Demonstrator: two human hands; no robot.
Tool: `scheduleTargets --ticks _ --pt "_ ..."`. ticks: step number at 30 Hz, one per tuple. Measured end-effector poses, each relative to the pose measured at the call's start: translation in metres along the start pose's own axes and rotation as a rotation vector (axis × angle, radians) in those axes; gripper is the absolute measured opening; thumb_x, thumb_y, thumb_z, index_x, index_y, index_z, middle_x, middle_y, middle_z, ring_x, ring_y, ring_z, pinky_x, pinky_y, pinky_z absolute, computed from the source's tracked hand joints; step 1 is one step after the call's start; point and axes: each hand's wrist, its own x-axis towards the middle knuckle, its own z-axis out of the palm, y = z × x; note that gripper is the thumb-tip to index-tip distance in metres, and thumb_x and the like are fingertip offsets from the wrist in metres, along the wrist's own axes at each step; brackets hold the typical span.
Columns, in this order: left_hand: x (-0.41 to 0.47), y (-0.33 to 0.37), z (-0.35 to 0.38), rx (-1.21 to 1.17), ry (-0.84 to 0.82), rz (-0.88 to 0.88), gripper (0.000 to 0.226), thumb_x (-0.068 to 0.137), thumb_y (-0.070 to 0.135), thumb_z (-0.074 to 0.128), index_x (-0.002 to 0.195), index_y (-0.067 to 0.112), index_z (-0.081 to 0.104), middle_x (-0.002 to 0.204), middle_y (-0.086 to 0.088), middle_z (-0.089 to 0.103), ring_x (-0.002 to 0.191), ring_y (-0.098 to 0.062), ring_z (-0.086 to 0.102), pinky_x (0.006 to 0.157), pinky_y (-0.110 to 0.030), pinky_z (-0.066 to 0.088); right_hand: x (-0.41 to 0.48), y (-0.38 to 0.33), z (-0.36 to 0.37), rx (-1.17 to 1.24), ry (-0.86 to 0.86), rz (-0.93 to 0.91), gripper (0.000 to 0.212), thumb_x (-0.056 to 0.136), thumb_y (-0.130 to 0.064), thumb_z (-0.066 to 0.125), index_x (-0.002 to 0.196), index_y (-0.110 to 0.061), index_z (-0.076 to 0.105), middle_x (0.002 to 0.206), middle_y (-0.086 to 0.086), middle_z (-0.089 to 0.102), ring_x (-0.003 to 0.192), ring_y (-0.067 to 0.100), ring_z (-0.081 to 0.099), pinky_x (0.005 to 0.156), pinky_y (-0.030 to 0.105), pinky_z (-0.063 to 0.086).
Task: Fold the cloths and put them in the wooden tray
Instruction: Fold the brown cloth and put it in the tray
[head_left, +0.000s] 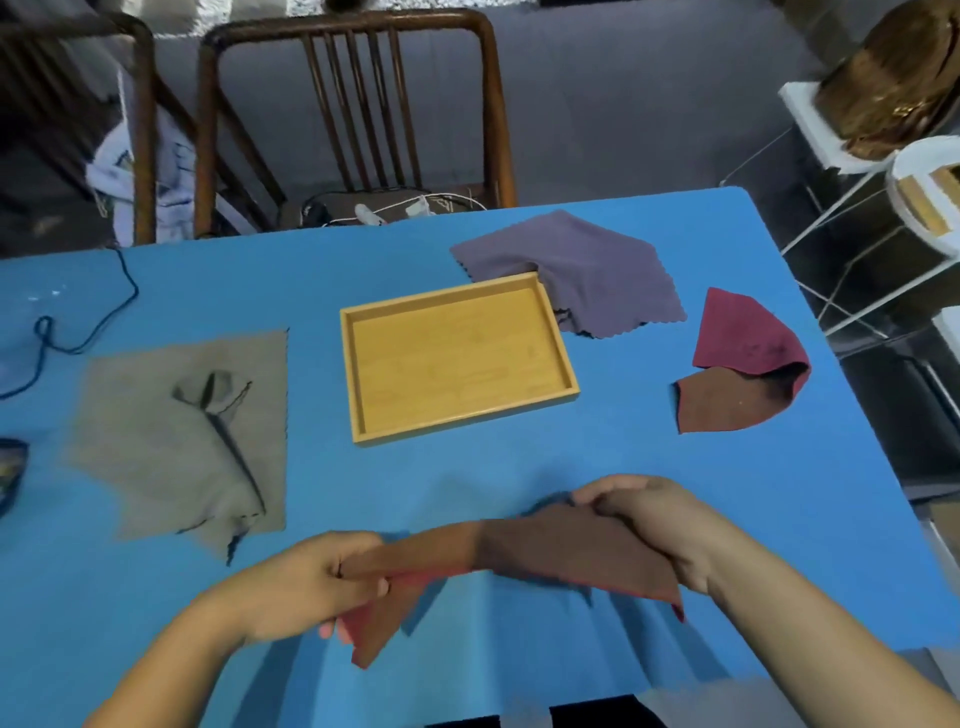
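A brown cloth (524, 551) with a red underside hangs stretched between my hands above the table's near edge. My left hand (306, 582) pinches its left end and my right hand (654, 525) grips its right end. The wooden tray (363, 384) sits empty in the middle of the blue table. A grey-beige cloth (156, 441) lies flat at the left with a crease across it. A purple cloth (587, 265) lies rumpled behind the tray, its edge draped over the tray's far right corner. A maroon and brown cloth (743, 358) lies half folded at the right.
A dark blue cable (93, 317) curls over the table's far left. A dark object (10, 473) pokes in at the left edge. Two wooden chairs (353, 104) stand behind the table, with white cables on one seat. White wire shelving (852, 208) stands at the right.
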Motion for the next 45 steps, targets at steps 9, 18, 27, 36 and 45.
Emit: scheduleTargets --ticks 9,18,27,36,45 --pt "0.078 -0.019 -0.018 0.660 0.273 -0.311 0.027 0.097 0.032 0.039 0.095 0.018 0.062 0.100 -0.007 0.071 0.088 -0.021 0.065 0.081 -0.033 0.052 0.064 0.004 -0.018 0.130 0.121 0.257 0.021 0.096 -0.002 0.048 0.106 -0.011 0.064 0.083 0.006 0.062 0.068 0.015 0.057 0.051 0.023 0.051" --pt "0.088 -0.053 -0.017 0.130 0.709 -0.197 0.020 0.090 0.030 0.065 0.086 0.010 0.066 0.081 -0.013 0.069 0.076 -0.028 0.064 0.067 -0.034 0.048 0.076 0.021 -0.021 -0.581 0.251 -0.286 0.059 0.078 -0.035 0.078 0.127 -0.027 0.046 0.104 -0.001 0.060 0.094 0.014 0.062 0.086 0.033 0.051" --pt "0.099 -0.064 -0.014 -0.112 0.974 -0.082 0.015 0.088 0.024 0.067 0.073 0.025 0.066 0.074 0.008 0.068 0.072 -0.013 0.063 0.066 -0.026 0.046 0.098 0.022 -0.043 -0.925 0.503 -0.261 0.038 0.089 -0.039 0.061 0.063 -0.020 0.041 0.063 -0.005 0.054 0.066 0.024 0.054 0.056 0.032 0.038" --pt "0.086 -0.071 0.002 0.160 1.033 -0.004 0.038 0.087 0.024 0.071 0.122 0.015 0.060 0.110 0.000 0.058 0.098 -0.015 0.059 0.090 -0.033 0.049 0.103 0.025 -0.065 -0.898 0.480 -0.312 0.027 0.089 -0.044 0.060 0.072 -0.023 0.056 0.071 -0.007 0.066 0.071 0.015 0.061 0.064 0.033 0.048" --pt "0.113 -0.050 -0.031 -0.156 0.875 -0.104 0.034 0.081 0.024 0.077 0.109 0.015 0.059 0.084 -0.004 0.064 0.079 -0.019 0.063 0.068 -0.027 0.047 0.116 0.015 -0.059 -0.661 0.404 -0.430 0.005 0.083 -0.025 0.074 0.082 -0.025 0.069 0.072 0.005 0.067 0.071 0.019 0.063 0.063 0.026 0.046"
